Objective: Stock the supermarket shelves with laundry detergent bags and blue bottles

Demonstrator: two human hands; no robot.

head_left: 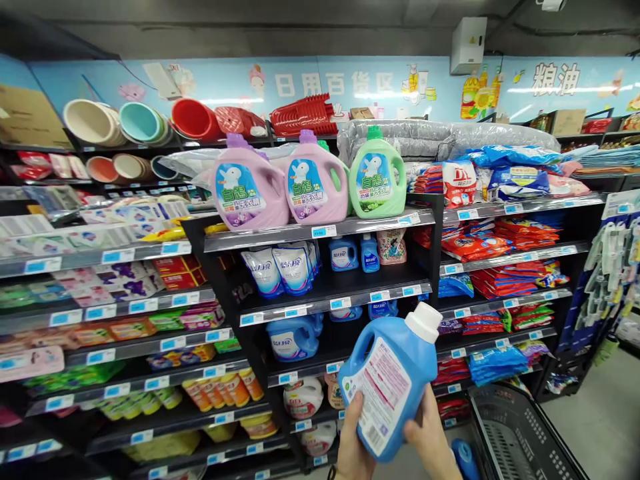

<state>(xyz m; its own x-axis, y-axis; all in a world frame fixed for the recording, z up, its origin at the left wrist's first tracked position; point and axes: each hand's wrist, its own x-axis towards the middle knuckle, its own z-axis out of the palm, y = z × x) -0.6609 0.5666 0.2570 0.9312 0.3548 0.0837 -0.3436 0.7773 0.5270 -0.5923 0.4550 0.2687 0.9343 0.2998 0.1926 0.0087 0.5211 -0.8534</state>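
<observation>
Grasps bottle (393, 373) with left hand (354, 443) and right hand (427, 433), apparently viewing label (381, 393); likely needs steady two-handed support next.

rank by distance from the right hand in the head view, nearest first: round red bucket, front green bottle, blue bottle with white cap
1. Blue bottle, touching the right hand.
2. Front green bottle, ahead on the top shelf.
3. Round red bucket, farther back, upper left.
</observation>
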